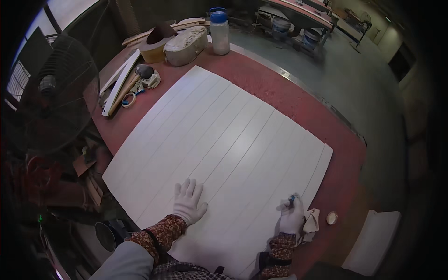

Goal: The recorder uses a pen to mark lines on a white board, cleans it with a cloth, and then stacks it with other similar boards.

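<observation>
A large white grooved panel (219, 149) is being carried by the red tabletop (298, 100), covering most of it from the near edge to well past the middle. Near the panel's near edge, the gloved left hand (189, 201) is being pressed flat onto the white surface, fingers spread open. Toward the panel's near right corner, the gloved right hand (292, 216) is being kept closed around a small bluish tool (291, 199), whose tip is being held against the panel; what kind of tool it is cannot be told. Just beside that hand, a crumpled pale rag (311, 220) is lying at the panel's edge, and a small round lid (332, 217) is resting on the bare tabletop a little further right. At the far left corner of the tabletop, white strips (119, 81), a roll of tape (129, 100) and a mallet (142, 72) are being kept together. Along the far edge, a grey sack (185, 44) and a clear jar with a blue cap (219, 31) are standing side by side.
</observation>
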Available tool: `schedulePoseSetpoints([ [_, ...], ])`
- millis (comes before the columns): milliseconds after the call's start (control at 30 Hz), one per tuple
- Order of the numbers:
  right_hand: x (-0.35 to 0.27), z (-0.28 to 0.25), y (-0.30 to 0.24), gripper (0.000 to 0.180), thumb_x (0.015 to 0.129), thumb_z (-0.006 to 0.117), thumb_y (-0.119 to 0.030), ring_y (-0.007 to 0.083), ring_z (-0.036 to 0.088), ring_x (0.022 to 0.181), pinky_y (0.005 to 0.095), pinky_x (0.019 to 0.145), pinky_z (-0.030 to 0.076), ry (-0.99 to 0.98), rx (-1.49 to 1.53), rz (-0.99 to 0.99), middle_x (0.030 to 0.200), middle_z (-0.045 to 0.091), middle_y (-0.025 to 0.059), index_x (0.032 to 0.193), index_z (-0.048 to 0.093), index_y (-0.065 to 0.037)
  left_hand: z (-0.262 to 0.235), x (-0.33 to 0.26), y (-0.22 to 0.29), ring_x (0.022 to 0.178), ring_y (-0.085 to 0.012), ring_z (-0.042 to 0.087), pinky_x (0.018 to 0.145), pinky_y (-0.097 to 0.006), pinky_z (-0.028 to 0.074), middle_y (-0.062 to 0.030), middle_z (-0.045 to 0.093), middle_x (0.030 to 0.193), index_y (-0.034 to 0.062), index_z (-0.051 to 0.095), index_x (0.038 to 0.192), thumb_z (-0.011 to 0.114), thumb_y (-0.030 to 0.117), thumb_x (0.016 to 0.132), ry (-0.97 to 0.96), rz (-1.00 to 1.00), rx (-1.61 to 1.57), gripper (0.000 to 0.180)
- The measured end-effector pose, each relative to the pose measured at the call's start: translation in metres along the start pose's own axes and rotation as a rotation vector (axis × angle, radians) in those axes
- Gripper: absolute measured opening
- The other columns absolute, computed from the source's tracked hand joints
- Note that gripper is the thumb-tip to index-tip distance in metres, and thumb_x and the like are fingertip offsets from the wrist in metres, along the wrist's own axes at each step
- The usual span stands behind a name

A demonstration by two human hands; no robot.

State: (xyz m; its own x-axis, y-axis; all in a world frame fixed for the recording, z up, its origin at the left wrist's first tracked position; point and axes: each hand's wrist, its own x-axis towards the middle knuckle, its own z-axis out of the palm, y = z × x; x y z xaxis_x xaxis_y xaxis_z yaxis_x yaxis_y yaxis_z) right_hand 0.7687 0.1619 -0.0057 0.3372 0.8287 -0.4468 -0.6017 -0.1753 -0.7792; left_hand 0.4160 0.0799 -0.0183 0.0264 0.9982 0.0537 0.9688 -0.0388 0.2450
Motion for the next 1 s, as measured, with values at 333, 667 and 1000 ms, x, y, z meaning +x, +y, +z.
schedulePoseSetpoints([
  [333, 0.014, -0.001, 0.012, 0.027, 0.106, 0.054, -0.014, 0.0144, 0.058, 0.083, 0.0319, 0.07, 0.054, -0.056, 0.114, 0.002, 0.1, 0.059, 0.0067, 0.13, 0.055, -0.002, -0.003, 0.008, -0.001, 0.14, -0.0469, 0.042, 0.114, -0.07, 0.029, -0.0268, 0.048, 0.147, 0.0037, 0.054, 0.142, 0.07, 0.037, 0.082, -0.018, -0.004, -0.003, 0.071],
  [667, 0.023, -0.017, 0.017, 0.025, 0.106, 0.058, -0.023, 0.0098, 0.058, 0.083, 0.0277, 0.07, 0.05, -0.143, 0.082, 0.024, 0.103, 0.06, 0.0005, 0.127, 0.057, -0.009, 0.002, 0.002, -0.004, 0.143, -0.0451, 0.041, 0.115, -0.07, 0.029, -0.0249, 0.047, 0.15, 0.0054, 0.052, 0.145, 0.069, 0.04, 0.084, -0.012, -0.021, 0.007, 0.072],
  [1000, 0.019, -0.004, 0.015, 0.024, 0.105, 0.056, -0.017, 0.0135, 0.058, 0.08, 0.0299, 0.065, 0.051, -0.105, 0.03, 0.008, 0.1, 0.062, 0.0047, 0.125, 0.058, -0.005, 0.001, 0.001, -0.004, 0.14, -0.0448, 0.043, 0.114, -0.069, 0.03, -0.0247, 0.05, 0.147, 0.0052, 0.054, 0.144, 0.071, 0.036, 0.083, 0.027, -0.009, -0.031, 0.07],
])
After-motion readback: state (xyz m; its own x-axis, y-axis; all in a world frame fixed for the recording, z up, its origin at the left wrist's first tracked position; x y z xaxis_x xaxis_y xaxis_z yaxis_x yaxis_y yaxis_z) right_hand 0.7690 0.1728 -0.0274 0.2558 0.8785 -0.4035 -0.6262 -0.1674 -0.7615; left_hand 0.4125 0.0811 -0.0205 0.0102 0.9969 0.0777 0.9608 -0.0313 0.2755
